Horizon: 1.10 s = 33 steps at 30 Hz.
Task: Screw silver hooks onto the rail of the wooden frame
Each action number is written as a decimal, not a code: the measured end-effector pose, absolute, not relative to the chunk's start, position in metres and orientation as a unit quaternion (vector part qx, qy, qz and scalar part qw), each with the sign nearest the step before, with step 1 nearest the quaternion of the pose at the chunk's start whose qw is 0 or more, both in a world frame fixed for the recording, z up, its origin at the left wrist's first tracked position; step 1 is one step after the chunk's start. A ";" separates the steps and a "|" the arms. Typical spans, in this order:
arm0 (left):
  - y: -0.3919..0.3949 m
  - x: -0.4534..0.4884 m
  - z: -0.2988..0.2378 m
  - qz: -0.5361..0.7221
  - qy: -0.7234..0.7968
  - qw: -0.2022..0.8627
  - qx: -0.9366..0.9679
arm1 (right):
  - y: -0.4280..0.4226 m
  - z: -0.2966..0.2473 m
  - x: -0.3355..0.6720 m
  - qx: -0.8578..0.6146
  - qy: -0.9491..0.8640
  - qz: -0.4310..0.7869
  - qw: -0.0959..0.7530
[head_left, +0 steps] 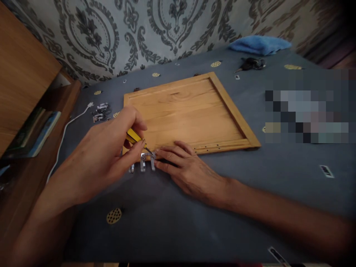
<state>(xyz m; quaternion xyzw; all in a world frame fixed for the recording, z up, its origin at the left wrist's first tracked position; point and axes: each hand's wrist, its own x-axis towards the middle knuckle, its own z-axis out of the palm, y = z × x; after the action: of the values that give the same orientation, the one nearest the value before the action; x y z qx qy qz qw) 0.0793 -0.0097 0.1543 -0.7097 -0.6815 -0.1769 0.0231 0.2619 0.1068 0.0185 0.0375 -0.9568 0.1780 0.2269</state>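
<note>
My left hand (116,148) is closed around the yellow handle of a screwdriver (134,136). Its tip meets the upper part of a double-pronged metal hook (152,163) at the near edge of a framed wooden panel (178,111). Another metal hook (131,169) shows partly beneath my left hand. My right hand (185,163) grips the panel's near edge just right of the double hook, fingers on top and thumb in front. Several small dark holes or screw heads dot the near rail to the right of it.
Loose metal hooks (101,111) lie left of the panel, by a white cable (66,128). A dark object (250,63) and a blue cloth (260,45) are at the back right. A wooden shelf unit (59,98) with books (44,133) borders the left side.
</note>
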 end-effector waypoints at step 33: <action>0.025 0.111 0.112 -0.647 -0.510 -0.284 -0.490 | 0.106 0.020 0.263 0.033 -0.962 0.177 0.206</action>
<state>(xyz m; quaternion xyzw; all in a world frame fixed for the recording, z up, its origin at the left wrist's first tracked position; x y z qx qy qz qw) 0.1106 0.0254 0.1117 -0.4897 -0.5101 -0.6474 -0.2843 0.2628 0.1065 0.0199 0.0334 -0.9618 0.1765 0.2065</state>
